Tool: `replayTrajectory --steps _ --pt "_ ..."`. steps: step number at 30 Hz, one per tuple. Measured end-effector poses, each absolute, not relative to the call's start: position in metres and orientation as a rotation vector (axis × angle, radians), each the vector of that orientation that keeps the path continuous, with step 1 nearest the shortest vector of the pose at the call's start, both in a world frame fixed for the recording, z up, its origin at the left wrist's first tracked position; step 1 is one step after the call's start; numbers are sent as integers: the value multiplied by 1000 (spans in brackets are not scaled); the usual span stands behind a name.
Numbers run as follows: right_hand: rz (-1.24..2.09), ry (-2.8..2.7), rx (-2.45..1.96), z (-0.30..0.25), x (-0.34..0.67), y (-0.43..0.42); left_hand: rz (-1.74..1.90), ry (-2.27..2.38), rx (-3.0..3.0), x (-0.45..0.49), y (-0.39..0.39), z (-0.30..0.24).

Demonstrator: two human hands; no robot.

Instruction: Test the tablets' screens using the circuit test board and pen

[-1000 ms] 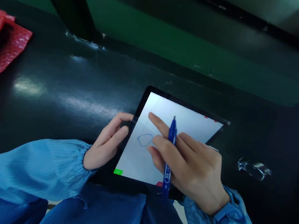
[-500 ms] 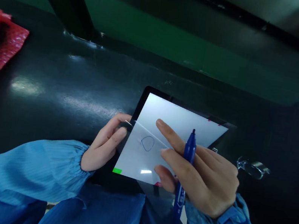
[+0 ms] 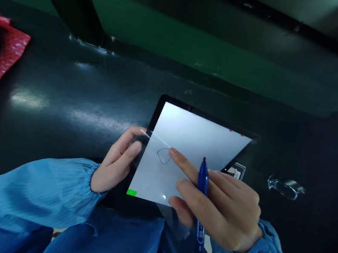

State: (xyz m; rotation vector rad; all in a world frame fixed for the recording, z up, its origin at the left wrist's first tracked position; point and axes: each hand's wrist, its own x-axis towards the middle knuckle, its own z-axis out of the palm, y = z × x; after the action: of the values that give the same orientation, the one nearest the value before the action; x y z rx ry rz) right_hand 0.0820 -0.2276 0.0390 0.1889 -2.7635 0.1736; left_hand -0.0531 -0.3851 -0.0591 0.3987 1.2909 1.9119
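1. The left hand (image 3: 115, 158) grips the left edge of a black-framed tablet (image 3: 196, 137), which sits at the near side of the table (image 3: 66, 83). Its fingers curl around the frame, with the thumb lying on the rim, so the hand is closed on the tablet rather than spread.
2. The right hand (image 3: 220, 208) is over the lower right of the screen. A blue marker pen (image 3: 202, 188) is pinched between its fingers (image 3: 187, 170), dark end up and barrel running down past the palm. The index finger stretches out on its own toward a thin blue loop (image 3: 163, 156) on the screen. From the head view, it is hard to say whether the fingertip is touching the glass or only just beside the line.
3. The step in hand appears to be finger work on that drawn loop — the pen is carried, not writing. As the pen is gripped, the next move on the loop calls for little more than the index finger; a pen stroke would call for a change of grip.
4. Around the tablet, a small printed card (image 3: 235, 171) lies just beyond its right corner, and clear safety glasses (image 3: 285, 188) lie further right. A red bubble-wrap bag (image 3: 4, 55) lies well apart at the far left. Blue striped sleeves (image 3: 24, 193) reach in from the near side.
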Motion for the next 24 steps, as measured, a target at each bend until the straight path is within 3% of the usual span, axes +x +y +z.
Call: replayTrajectory --steps 19,24 --pt "134 -2749 254 27 84 -233 1899 1317 357 -52 -382 -53" --pt "182 -2765 100 32 94 -234 1911 1364 338 -53 -378 -52"
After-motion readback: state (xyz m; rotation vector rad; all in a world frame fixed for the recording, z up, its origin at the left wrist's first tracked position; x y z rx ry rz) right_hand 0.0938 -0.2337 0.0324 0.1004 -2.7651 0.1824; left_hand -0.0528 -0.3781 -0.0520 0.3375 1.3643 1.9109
